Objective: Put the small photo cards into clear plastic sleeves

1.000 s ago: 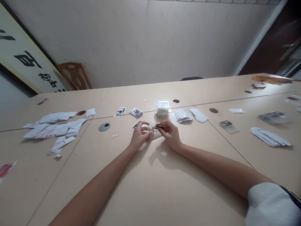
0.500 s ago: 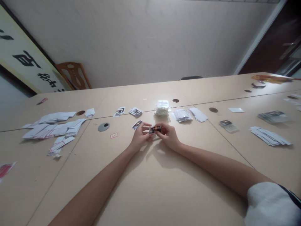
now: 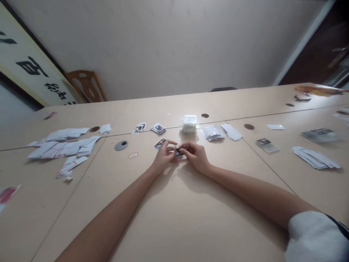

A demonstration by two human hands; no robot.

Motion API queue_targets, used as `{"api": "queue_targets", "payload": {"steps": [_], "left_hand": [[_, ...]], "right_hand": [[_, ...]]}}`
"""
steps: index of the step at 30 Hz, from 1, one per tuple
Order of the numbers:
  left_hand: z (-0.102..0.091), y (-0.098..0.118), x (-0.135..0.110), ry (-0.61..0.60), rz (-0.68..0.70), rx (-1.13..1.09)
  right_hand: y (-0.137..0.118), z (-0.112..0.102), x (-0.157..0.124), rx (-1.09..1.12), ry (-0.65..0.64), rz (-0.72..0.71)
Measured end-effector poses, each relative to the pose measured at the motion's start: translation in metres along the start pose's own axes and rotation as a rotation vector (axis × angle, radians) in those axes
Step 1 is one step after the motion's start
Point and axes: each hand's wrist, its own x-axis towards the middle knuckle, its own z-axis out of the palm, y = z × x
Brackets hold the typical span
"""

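Both hands are brought together at the middle of the table [image 3: 191, 218]. Between them a small dark card [image 3: 180, 151] is pinched, gripped by the fingertips of the left hand [image 3: 163, 158] on one side and the right hand [image 3: 196, 157] on the other, just above the tabletop. Another card [image 3: 159, 143] is seen lying just beyond the left hand, and a white stack [image 3: 189, 124] farther back.

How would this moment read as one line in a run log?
left hand: pinches small dark card | right hand: pinches same card | over: table | nearby: loose card, pale stack
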Motion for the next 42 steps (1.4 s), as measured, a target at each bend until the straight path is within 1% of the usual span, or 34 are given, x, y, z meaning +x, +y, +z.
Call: {"api": "queue_targets", "payload": {"steps": [7, 13, 18, 23, 31, 42], "left_hand": [[-0.0015, 0.0005, 0.0007, 0.011, -0.050, -0.039], [-0.0033, -0.0016, 0.0017, -0.039, -0.047, -0.060], [-0.0057, -0.0025, 0.0018, -0.098, -0.030, -0.077], [-0.0052, -0.0020, 0.0015, -0.132, -0.020, -0.086], [-0.0057, -0.0029, 0.0013, -0.148, -0.010, -0.073], [-0.0060, -0.0041, 0.0028, -0.119, -0.040, -0.097]], "right_hand": [[-0.0044, -0.0011, -0.0007, -0.004, 0.096, 0.029], [-0.0077, -0.0022, -0.0012, 0.010, 0.074, 0.039], [-0.0058, -0.0025, -0.0014, 0.042, 0.083, 0.055], [-0.0037, -0.0025, -0.0015, 0.040, 0.100, 0.039], [-0.0048, -0.0024, -0.0009, -0.001, 0.123, 0.021], [-0.0036, -0.0033, -0.0018, -0.006, 0.116, 0.029]]}}
